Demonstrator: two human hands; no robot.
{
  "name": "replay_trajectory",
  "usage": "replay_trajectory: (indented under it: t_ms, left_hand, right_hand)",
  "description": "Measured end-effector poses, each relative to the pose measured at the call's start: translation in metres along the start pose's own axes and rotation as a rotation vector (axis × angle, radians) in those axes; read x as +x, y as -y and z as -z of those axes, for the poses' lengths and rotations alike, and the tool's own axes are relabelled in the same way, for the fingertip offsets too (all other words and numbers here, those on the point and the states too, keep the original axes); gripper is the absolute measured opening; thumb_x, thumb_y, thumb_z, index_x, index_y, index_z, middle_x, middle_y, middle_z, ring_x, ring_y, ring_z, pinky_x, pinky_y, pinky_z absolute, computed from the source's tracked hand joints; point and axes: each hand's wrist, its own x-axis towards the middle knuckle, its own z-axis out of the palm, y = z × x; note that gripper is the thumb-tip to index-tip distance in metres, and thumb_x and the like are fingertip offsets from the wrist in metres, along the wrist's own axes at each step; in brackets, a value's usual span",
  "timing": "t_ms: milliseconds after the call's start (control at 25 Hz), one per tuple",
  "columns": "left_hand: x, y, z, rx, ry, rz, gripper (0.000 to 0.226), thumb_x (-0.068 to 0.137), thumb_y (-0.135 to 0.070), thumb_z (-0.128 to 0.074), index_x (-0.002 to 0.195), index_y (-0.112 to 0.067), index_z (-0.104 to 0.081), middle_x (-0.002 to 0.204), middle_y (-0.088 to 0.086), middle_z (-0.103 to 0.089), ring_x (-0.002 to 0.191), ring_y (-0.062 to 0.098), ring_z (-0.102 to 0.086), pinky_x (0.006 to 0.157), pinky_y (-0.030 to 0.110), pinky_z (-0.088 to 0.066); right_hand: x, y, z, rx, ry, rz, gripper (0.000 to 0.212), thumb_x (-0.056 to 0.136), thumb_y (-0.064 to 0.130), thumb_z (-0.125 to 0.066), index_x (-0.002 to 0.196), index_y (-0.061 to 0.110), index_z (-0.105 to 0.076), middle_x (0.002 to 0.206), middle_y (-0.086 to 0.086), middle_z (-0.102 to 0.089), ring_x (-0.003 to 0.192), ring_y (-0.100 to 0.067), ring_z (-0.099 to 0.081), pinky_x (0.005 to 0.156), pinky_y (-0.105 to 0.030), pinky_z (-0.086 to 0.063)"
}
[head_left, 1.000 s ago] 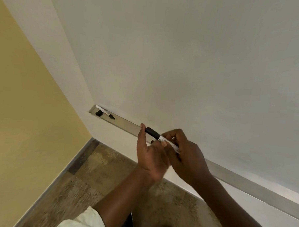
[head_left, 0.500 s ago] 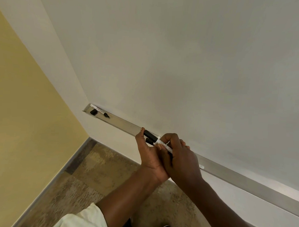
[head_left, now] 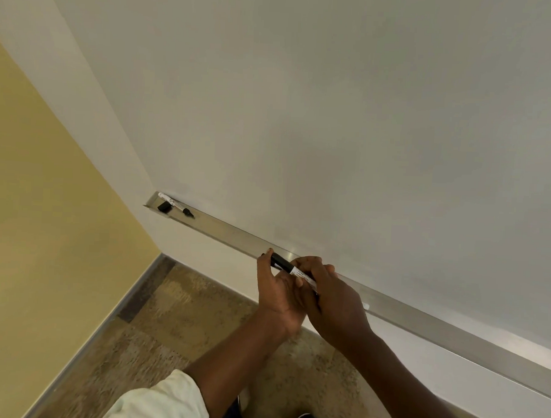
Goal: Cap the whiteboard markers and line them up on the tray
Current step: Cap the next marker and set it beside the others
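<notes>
Marker in hand [head_left: 292,269]: white barrel with printed label, black cap seated on its far-left end; it lies slanted, cap end raised toward the metal tray [head_left: 235,234]. Both hands grasp it just in front of the tray's front lip. The left hand [head_left: 280,291] curls its fingers around the capped end, thumb tip at the cap; the right hand [head_left: 333,296] closes over the barrel, covering its rear end (that end cannot be seen).

A second marker [head_left: 175,203] lies at the far-left end of the tray, well apart from the hands: white barrel, dark tip exposed. A loose black cap [head_left: 163,207] rests just beside it on the tray.

A small white piece [head_left: 366,306] sits on the tray just right of the right hand; what it is cannot be told.

Surroundings: the whiteboard [head_left: 335,116] rises directly behind the tray; a yellow wall [head_left: 46,214] meets it at the corner on the left; mottled brown floor [head_left: 174,324] below. A pale sleeve [head_left: 161,403] covers the left upper arm. The 2 forearms cross the lower view and hide part of the floor.
</notes>
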Motion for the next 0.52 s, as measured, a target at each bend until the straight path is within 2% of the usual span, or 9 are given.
replay_trajectory:
  t_ms: [160,280,320,400,440,520]
  left_hand:
    - [0.019,0.002,0.009,0.359,-0.192,-0.085,0.057,0.101,-0.047,-0.034,0.097,-0.006,-0.074,0.093,0.015,-0.074,0.085,0.029,-0.07,0.074,0.039,-0.056]
    - [0.028,0.003,0.013,0.835,-0.228,-0.228,0.023,0.1,-0.03,-0.053,0.101,-0.014,-0.069,0.092,0.007,-0.074,0.081,0.022,-0.072,0.068,0.033,-0.058]
    - [0.031,0.001,0.016,1.058,-0.202,-0.301,0.015,0.098,-0.026,-0.056,0.104,-0.018,-0.068,0.094,0.005,-0.074,0.084,0.02,-0.071,0.072,0.031,-0.058]
    - [0.041,-0.005,0.021,1.52,-0.051,-0.478,0.014,0.097,-0.02,-0.058,0.105,-0.018,-0.069,0.096,0.002,-0.071,0.088,0.016,-0.065,0.079,0.027,-0.051]
    - [0.048,-0.007,0.022,1.711,0.061,-0.558,0.015,0.096,-0.019,-0.058,0.105,-0.015,-0.07,0.095,0.004,-0.069,0.088,0.017,-0.062,0.08,0.027,-0.048]
    - [0.063,-0.009,0.016,1.984,0.243,-0.608,0.019,0.096,-0.017,-0.056,0.106,-0.012,-0.071,0.093,0.008,-0.065,0.085,0.022,-0.056,0.078,0.033,-0.044]
  right_hand:
    - [-0.005,-0.031,-0.001,-0.079,-0.016,-0.014,0.024,0.097,0.028,-0.055,0.121,0.029,-0.051,0.105,0.009,-0.07,0.078,-0.007,-0.064,0.056,-0.013,-0.039]
    - [-0.007,-0.052,0.003,-0.128,0.001,-0.053,0.025,0.096,0.024,-0.058,0.12,0.025,-0.056,0.103,0.001,-0.069,0.076,-0.014,-0.061,0.055,-0.019,-0.04]
    - [-0.007,-0.058,0.005,-0.151,0.008,-0.063,0.023,0.096,0.024,-0.058,0.119,0.026,-0.057,0.101,0.001,-0.067,0.076,-0.015,-0.06,0.056,-0.023,-0.044]
    - [-0.006,-0.071,0.008,-0.179,0.006,-0.082,0.023,0.095,0.023,-0.059,0.118,0.026,-0.06,0.099,0.0,-0.066,0.079,-0.018,-0.059,0.059,-0.028,-0.046]
    - [-0.006,-0.078,0.008,-0.18,0.003,-0.092,0.024,0.095,0.021,-0.06,0.118,0.025,-0.061,0.099,-0.001,-0.066,0.081,-0.02,-0.06,0.061,-0.029,-0.046]
    - [-0.005,-0.089,0.007,-0.162,-0.008,-0.113,0.025,0.094,0.018,-0.062,0.119,0.022,-0.063,0.1,-0.002,-0.066,0.084,-0.022,-0.061,0.064,-0.03,-0.048]
